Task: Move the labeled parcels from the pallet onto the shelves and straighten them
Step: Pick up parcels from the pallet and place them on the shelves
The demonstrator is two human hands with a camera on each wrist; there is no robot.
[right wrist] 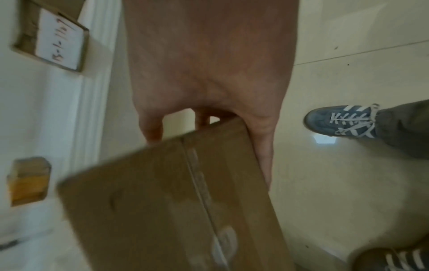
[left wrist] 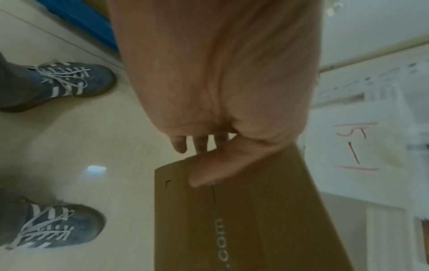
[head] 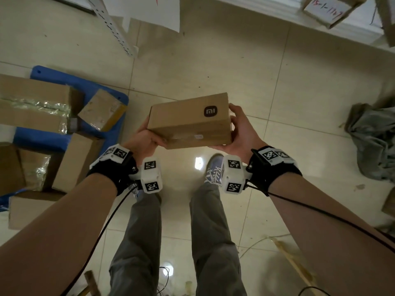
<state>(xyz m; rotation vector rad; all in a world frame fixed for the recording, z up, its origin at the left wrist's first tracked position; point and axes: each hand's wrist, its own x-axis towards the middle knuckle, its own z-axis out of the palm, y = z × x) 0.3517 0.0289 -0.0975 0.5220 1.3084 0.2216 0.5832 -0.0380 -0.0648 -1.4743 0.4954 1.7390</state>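
A brown cardboard parcel (head: pixel 190 120) with a dark square logo on top hangs in the air over the tiled floor, held between both hands. My left hand (head: pixel 147 139) grips its left end, thumb lying on the near face (left wrist: pixel 209 174) and fingers under it. My right hand (head: pixel 239 129) grips the right end, fingers wrapped over the far edge and thumb along the side (right wrist: pixel 262 152). The parcel (left wrist: pixel 243 220) fills the lower part of both wrist views (right wrist: pixel 174 201). Several more parcels (head: pixel 34 110) lie on the blue pallet (head: pixel 53 135) at the left.
A white shelf unit (head: pixel 320 20) runs across the top right, with a labeled parcel (head: pixel 327 11) on it. A perforated white upright (head: pixel 115 26) stands at the top left. A grey cloth heap (head: pixel 374 142) lies right. My feet (head: pixel 213 169) stand below the parcel.
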